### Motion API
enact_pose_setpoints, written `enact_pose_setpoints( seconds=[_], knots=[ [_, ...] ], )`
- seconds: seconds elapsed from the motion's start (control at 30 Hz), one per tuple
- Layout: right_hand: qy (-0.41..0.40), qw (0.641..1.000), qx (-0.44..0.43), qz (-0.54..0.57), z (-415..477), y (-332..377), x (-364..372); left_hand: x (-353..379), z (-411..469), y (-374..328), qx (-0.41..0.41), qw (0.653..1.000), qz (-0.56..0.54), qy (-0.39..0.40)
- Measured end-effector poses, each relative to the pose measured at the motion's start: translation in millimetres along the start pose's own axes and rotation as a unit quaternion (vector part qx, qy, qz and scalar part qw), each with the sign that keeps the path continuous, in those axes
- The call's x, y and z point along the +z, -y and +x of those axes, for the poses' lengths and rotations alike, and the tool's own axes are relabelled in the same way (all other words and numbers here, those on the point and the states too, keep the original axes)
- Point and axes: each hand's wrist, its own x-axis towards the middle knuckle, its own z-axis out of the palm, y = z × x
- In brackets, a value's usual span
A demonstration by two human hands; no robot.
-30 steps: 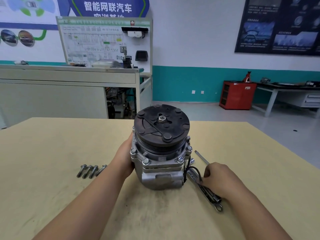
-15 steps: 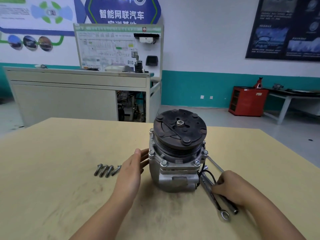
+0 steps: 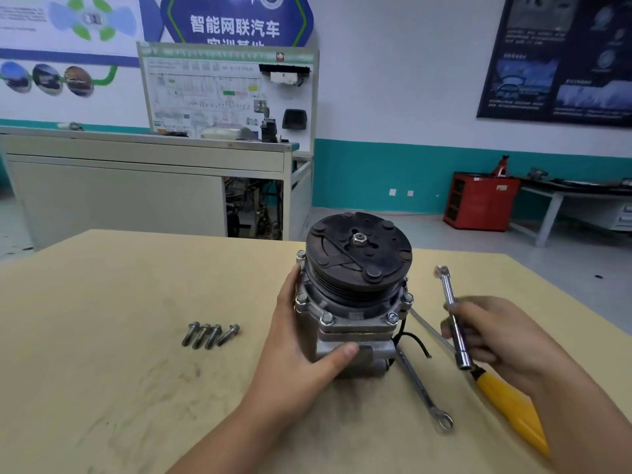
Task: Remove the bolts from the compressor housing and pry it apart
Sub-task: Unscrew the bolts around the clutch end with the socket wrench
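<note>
Pale plywood forms the table on which the compressor stands upright, near the middle, its black clutch plate facing up and slightly toward the camera.

Well to the left of the compressor, four loose bolts lie side by side, heads away from the person. Just left of the compressor, the left hand grips the silver housing: the thumb presses across the lower front face and the fingers curl round the left side, where they pass out of sight. Flange bolts are still seated around the housing's rim below the pulley.

At the compressor's lower right, a black wire loops out onto the table. Just beside it, a flat spanner lies on the wood, one end at the compressor's base and its ring end toward the person.

Further right of the compressor, apart from it, the right hand holds a chrome socket wrench tilted steeply, fingers curled closed round its shaft, socket end lowest. The hand is slightly blurred. Right of the compressor and nearest the person, a yellow-handled screwdriver shows below that hand, partly hidden by the forearm; whether it touches the hand cannot be told.
</note>
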Motion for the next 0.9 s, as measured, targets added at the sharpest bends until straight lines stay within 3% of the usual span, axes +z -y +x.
enact_pose_setpoints(
  seconds=[0.07, 0.2, 0.3, 0.4, 0.67, 0.9],
  knots=[
    [0.031, 0.992, -0.043, 0.114, -9.6, 11.4, 6.0, 0.7, 1.1, 1.1, -0.001, 1.0, 0.004, 0.007],
    [0.014, 0.965, -0.21, 0.155, -31.7, 26.1, 31.8, 1.4, 2.2, 5.8, 0.006, 1.0, -0.007, 0.01],
    [-0.029, 0.931, -0.341, 0.128, -45.5, 33.5, 46.2, 1.5, 2.6, 8.6, 0.005, 1.0, -0.005, 0.01],
    [-0.086, 0.907, -0.409, 0.054, -48.2, 36.8, 52.2, 1.2, 4.1, 9.4, 0.008, 1.0, 0.004, 0.012],
    [-0.182, 0.875, -0.439, -0.096, -40.7, 41.5, 61.2, 1.1, 6.1, 11.8, 0.019, 1.0, 0.012, 0.014],
    [-0.209, 0.893, -0.385, -0.097, -42.6, 44.9, 65.3, 1.6, 5.0, 12.9, 0.024, 1.0, 0.015, 0.008]
  ],
)
